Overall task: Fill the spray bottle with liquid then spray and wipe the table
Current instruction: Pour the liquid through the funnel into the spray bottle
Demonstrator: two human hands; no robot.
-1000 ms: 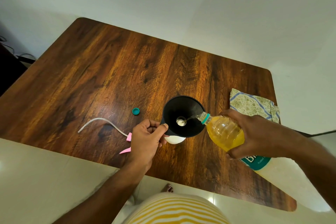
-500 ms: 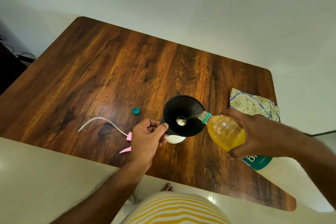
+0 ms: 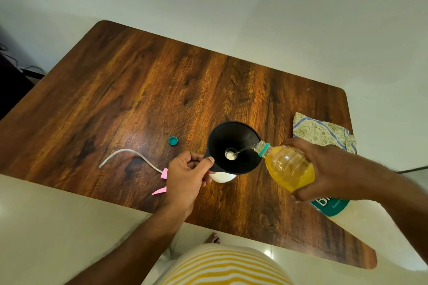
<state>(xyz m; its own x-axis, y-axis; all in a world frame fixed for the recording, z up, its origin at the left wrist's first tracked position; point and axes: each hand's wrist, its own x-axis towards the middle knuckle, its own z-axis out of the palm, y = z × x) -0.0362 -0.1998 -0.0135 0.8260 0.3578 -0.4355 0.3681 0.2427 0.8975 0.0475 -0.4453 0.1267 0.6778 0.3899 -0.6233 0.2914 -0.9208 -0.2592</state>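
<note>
Wooden table — glossy, dark-grained — stands on pale floor tiles.

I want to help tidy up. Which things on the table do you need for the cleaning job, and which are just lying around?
Needed:
funnel, held by the left hand
white spray bottle under it
bottle of yellow liquid, tipped by the right hand
pink sprayer top with its tube
cloth, for wiping

Lying around:
small teal cap, off the bottle for now

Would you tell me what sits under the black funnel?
A white spray bottle: only its rounded shoulder shows below the black funnel. Its neck and body are covered by the funnel and the left hand.
</note>
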